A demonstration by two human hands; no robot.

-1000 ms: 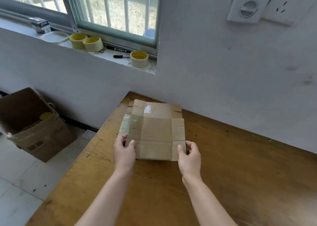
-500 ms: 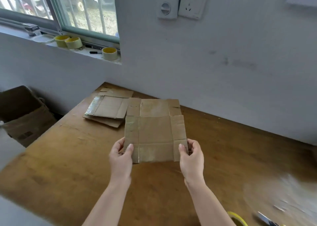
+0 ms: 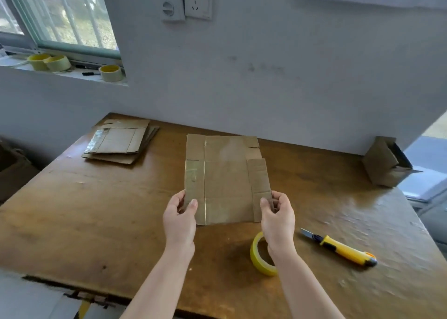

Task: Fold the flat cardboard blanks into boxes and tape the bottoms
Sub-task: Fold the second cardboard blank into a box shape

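A flat cardboard blank (image 3: 226, 180) with creased flaps and old clear tape is held over the middle of the wooden table (image 3: 96, 212). My left hand (image 3: 180, 218) pinches its near left corner, and my right hand (image 3: 278, 216) pinches its near right corner. A yellow tape roll (image 3: 256, 255) stands on edge on the table just under my right wrist, partly hidden by it. More flat blanks (image 3: 121, 141) lie stacked at the table's far left corner.
A yellow utility knife (image 3: 343, 249) with its blade out lies to the right of the tape roll. A folded cardboard box (image 3: 384, 164) sits at the far right edge by the wall. Three tape rolls (image 3: 110, 73) and a marker rest on the windowsill.
The blank has been lifted off the stack at the far left and carried right to the table's middle, both hands still holding it. The view swung right, revealing the tape roll, knife and folded box.
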